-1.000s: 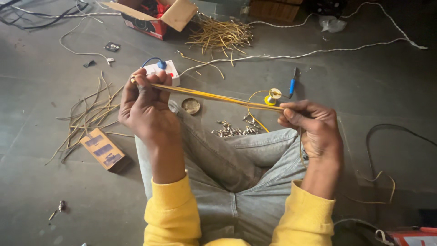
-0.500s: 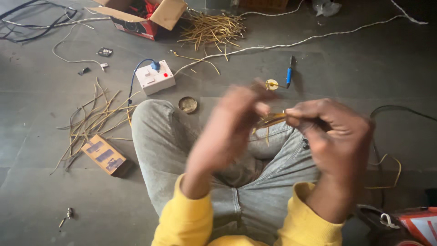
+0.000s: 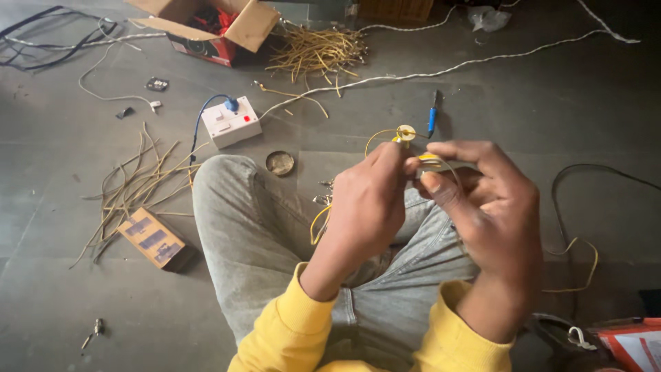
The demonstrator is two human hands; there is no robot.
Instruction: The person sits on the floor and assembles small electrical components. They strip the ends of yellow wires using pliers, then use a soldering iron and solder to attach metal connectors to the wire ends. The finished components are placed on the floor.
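I sit cross-legged on a grey floor in grey jeans and yellow sleeves. My left hand and my right hand meet above my lap, both pinching a thin yellow wire that is bent between the fingertips. A loose end of the yellow wire curls down below my left hand by my knee. A small yellow spool lies on the floor just beyond my fingers.
A white switch box with a blue plug, a round tin lid, a blue screwdriver, piles of yellow wire pieces, tan strips, a small printed box, an open cardboard box, and cables lie about.
The wire was stretched straight between my spread hands a second ago. My left hand has swung right to meet my right hand, and the wire is now bent between them.
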